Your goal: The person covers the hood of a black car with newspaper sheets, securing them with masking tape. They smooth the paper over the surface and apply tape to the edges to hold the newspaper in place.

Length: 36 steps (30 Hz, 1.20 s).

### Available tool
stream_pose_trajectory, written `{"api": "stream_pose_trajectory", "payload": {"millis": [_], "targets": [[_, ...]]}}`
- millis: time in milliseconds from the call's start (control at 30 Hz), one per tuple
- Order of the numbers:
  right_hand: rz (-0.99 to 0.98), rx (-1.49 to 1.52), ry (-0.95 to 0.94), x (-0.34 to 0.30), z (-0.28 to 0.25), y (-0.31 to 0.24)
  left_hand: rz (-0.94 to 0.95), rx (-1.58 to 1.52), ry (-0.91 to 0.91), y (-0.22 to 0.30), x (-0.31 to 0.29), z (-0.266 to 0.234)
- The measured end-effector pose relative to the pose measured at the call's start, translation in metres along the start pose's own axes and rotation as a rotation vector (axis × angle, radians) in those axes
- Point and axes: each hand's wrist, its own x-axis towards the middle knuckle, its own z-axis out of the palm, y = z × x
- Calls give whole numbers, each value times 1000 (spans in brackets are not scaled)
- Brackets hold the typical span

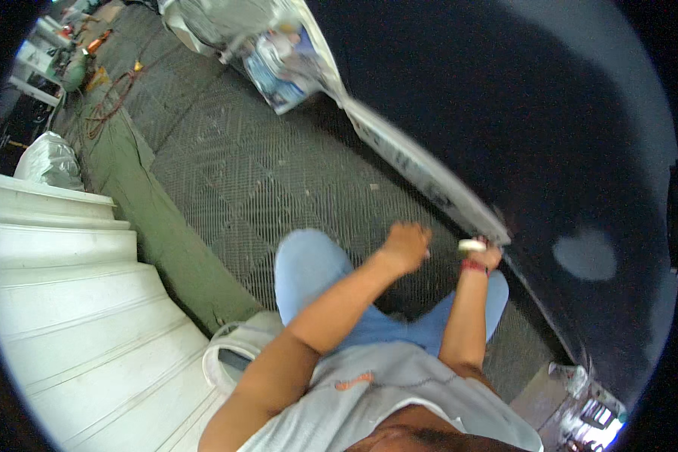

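My right hand [487,256] is closed on a roll of pale tape [471,245], close to the end of a newspaper strip [410,167]. That strip runs along the lower edge of a large dark, glossy panel [505,98]. Left of the roll, over the floor between my knees, hangs my left hand [407,247]. Its fingers are curled in, and whatever they may hold is too small or hidden to make out. A red band circles my right wrist.
Crumpled plastic sheeting [226,30] and loose newspaper [279,68] hang at the panel's far end. A white bucket [217,368] stands by my left elbow, beside white ridged sheeting [68,279] and a green cloth [154,218]. A reddish hose [113,109] lies on the ribbed floor [256,173].
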Motion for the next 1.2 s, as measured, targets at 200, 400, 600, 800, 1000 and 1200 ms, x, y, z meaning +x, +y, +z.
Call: {"api": "stream_pose_trajectory", "payload": {"millis": [200,400,600,800,1000,1200], "targets": [[209,-68,-214,-71,13,-5,-4,-155,33,20,17,-14],[415,-1288,-694,-231,32,-44,-116,-323,230,13,-22,-19],[-407,-2068,-1673,-350,45,-164,-211,-202,-58,25,-188,-127],[-263,-2293,-2706,-397,49,-296,-609,-239,-335,55,-393,-211],[-430,-2173,-1864,-413,43,-373,-832,-486,28,52,-463,-268],[-606,-2291,-1820,-401,13,-376,-652,-605,459,-31,-394,-397]]}}
